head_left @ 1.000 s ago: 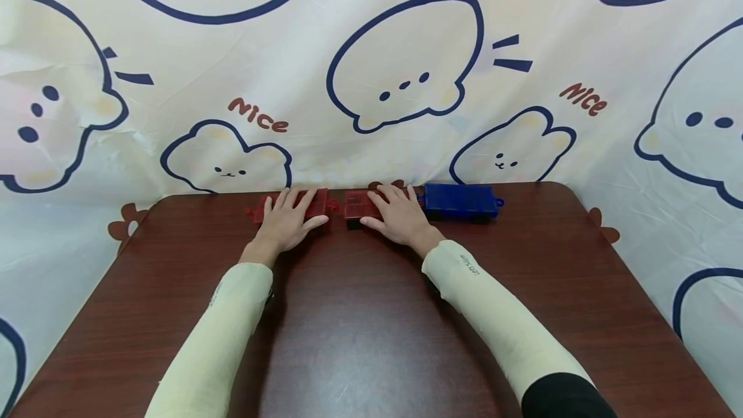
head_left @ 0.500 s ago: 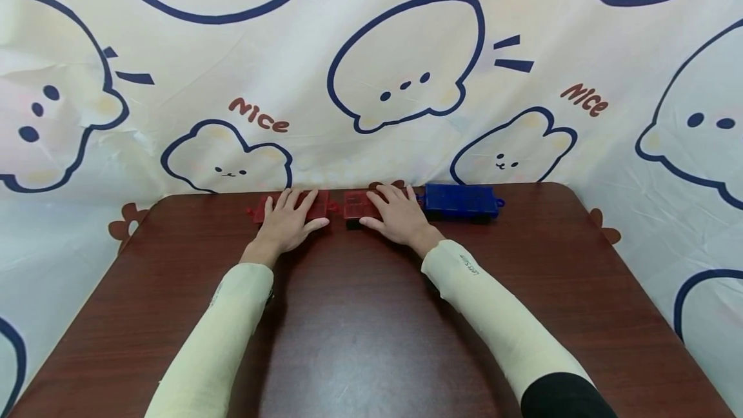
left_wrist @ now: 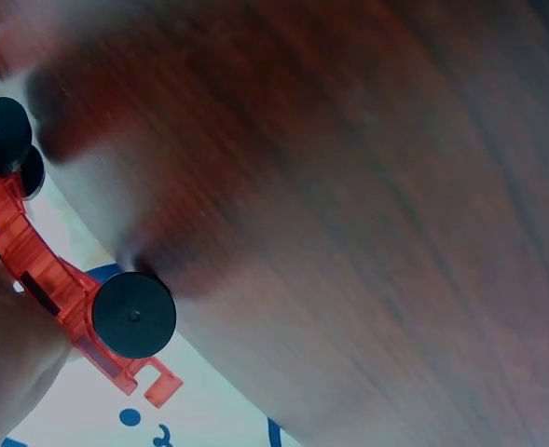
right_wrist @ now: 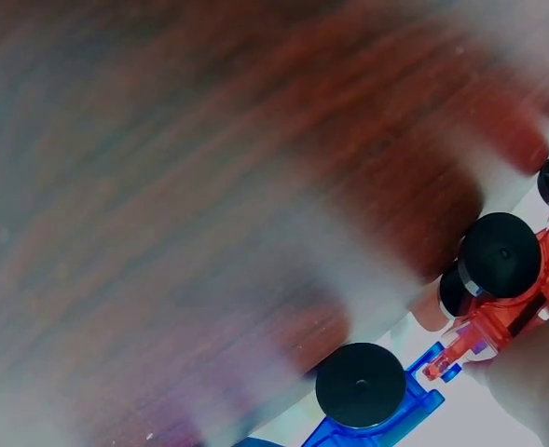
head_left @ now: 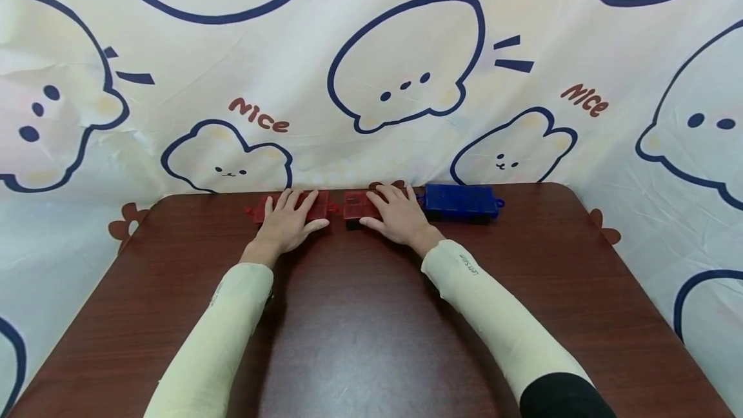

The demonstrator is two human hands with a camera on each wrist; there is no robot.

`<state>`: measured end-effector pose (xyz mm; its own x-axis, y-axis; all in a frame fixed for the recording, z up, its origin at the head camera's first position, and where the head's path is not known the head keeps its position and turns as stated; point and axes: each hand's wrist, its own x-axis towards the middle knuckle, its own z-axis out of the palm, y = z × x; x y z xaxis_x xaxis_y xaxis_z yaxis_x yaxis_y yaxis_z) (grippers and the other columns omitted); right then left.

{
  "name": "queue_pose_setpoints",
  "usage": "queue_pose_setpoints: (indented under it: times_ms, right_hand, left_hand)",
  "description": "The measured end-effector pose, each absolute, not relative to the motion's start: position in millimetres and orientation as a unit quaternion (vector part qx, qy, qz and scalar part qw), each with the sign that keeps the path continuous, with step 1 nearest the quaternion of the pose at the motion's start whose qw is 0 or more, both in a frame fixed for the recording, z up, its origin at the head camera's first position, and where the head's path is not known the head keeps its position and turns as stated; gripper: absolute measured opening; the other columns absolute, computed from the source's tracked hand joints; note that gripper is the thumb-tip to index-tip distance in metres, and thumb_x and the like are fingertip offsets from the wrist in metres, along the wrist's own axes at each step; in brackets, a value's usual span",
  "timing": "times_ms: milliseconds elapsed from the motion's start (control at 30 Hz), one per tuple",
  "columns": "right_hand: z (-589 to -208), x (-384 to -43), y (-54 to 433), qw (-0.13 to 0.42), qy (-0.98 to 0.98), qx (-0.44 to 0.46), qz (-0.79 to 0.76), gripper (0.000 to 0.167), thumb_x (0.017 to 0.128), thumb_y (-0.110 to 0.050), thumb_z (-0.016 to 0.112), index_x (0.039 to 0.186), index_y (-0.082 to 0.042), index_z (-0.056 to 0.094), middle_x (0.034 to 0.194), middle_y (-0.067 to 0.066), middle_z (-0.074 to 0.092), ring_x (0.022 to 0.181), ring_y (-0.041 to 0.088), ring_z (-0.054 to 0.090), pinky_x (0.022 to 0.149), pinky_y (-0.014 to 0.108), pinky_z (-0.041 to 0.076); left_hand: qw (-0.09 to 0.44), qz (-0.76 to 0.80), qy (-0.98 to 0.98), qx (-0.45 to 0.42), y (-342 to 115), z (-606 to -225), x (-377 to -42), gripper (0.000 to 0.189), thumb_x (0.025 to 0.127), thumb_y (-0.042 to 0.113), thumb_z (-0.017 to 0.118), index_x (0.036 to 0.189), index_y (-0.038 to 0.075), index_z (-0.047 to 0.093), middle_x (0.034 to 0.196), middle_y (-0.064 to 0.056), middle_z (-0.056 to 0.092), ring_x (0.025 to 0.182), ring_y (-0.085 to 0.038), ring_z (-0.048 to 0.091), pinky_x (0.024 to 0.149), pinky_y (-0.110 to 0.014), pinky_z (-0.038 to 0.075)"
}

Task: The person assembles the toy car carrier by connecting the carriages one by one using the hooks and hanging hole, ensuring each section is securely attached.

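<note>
At the table's far edge, three translucent toy cars with black wheels stand in a row. My left hand (head_left: 284, 223) rests on the left red toy car (head_left: 317, 209) with fingers spread, covering much of its top. On the middle red toy car (head_left: 355, 208), my right hand (head_left: 400, 217) lies with its fingers extended and thumb along the near side. To the right stands the blue toy car (head_left: 461, 201). In the right wrist view, the blue hook (right_wrist: 430, 358) and red hook (right_wrist: 442, 363) overlap. Whether the two red cars are linked cannot be told.
The brown wooden table (head_left: 348, 321) stretches from my arms to the row of cars. Behind it hangs a pale curtain (head_left: 325, 153) with blue cartoon outlines, close to the far edge. Pale sleeves (head_left: 209, 340) cover both forearms.
</note>
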<state>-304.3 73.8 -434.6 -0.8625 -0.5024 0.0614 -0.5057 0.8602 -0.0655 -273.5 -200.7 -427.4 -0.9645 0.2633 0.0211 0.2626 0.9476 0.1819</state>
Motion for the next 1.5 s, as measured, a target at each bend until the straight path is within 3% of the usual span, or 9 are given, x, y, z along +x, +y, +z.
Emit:
queue_pose_setpoints:
  times_ms: [1500]
  right_hand:
    - [-433.3, -304.6, 69.2, 0.02, -0.966, 0.257, 0.025, 0.077, 0.099, -0.071, 0.036, 0.16, -0.023, 0.034, 0.163, 0.007, 0.03, 0.15, 0.028, 0.025, 0.121, 0.06, 0.01]
  left_hand:
    - [0.023, 0.07, 0.99, 0.122, -201.1, -425.5, -271.5, 0.083, 0.1, 0.065, 0.043, 0.163, 0.015, 0.023, 0.165, -0.022, 0.018, 0.152, -0.045, 0.009, 0.117, -0.068, -0.001]
